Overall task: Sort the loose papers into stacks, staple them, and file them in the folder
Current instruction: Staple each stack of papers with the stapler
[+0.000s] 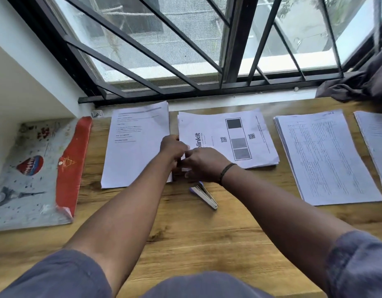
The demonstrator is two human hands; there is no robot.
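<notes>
Several paper stacks lie in a row on the wooden table (185,237): a text stack (136,147), a stack with a logo and QR codes (239,134), a stack of printed tables (323,155) and one more stack (377,143) at the right edge. My left hand (173,147) grips the left edge of the logo stack. My right hand (204,164) meets it there and pinches the same stack's near-left corner. A metal stapler (205,196) lies on the table just under my right wrist. The patterned folder (35,173) with a red flap (74,160) lies flat at far left.
A barred window (185,50) runs along the table's far edge. A grey cloth (357,82) is bunched at the back right. A white wall (24,82) closes the left side. Bare wood shows between me and the stacks.
</notes>
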